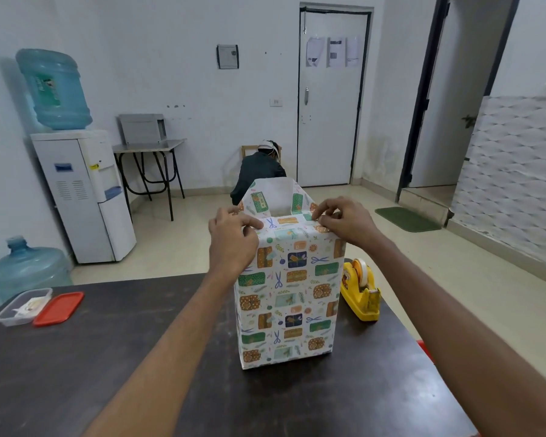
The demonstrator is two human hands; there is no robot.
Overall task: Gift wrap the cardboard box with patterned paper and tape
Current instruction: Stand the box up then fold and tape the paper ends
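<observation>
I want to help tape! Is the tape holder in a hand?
No, the yellow tape holder stands on the table beside the wrapped box, untouched.

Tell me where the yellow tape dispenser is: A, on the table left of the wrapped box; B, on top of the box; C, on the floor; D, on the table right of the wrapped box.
D: the yellow tape dispenser stands on the dark table, close beside the right side of the wrapped box.

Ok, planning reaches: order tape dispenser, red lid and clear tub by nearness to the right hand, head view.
From the right hand:
1. Tape dispenser, just below, right side.
2. Red lid, far left.
3. Clear tub, leftmost.
</observation>
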